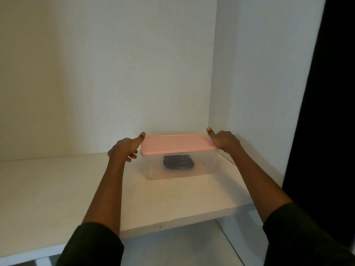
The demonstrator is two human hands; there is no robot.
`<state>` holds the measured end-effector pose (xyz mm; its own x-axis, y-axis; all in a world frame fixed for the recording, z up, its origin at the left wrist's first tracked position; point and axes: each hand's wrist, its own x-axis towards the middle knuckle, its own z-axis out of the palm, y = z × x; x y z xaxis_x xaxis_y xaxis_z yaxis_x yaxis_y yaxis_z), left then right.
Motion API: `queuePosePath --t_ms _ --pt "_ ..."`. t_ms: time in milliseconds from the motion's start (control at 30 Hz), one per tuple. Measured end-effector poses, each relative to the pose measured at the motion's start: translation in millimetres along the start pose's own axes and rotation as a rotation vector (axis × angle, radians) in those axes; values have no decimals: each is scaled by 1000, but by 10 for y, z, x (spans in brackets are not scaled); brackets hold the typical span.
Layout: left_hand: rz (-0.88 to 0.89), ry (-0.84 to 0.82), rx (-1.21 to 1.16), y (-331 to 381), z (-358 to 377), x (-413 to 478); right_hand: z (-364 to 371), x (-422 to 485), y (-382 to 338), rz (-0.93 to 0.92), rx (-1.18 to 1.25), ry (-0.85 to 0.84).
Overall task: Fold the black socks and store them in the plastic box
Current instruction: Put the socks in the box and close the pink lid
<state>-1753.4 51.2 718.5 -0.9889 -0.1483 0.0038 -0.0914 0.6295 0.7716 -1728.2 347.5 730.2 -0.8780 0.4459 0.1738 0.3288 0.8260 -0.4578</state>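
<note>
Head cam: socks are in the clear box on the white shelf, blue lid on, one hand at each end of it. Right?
Not quite: the lid is pink, not blue, as the head view shows. The rest holds: the black socks lie inside the clear box on the white shelf, lid on, with the left hand and right hand at its two ends.

You are not seeing any text that can be read here. On the flat pink plastic lid (pixel 177 143) of the clear rectangular plastic box (pixel 203 164) a very small white mark is showing near the middle, but it is too tiny and blurred to tell whether it is a logo or letters. The folded black socks (pixel 178 161) inside are showing pale lines, unreadable through the wall.
</note>
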Motion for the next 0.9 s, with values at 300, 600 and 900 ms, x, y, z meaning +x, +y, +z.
queuePosePath --t_ms 300,600,900 --pt "39 12 -42 -93 234 -110 -7 -48 -31 91 226 -179" --pt "22 -90 -122 -164 288 10 79 30 39 62 324 -183" --pt "87 26 -157 -167 283 -119 -5 -101 -56 37 193 -121"
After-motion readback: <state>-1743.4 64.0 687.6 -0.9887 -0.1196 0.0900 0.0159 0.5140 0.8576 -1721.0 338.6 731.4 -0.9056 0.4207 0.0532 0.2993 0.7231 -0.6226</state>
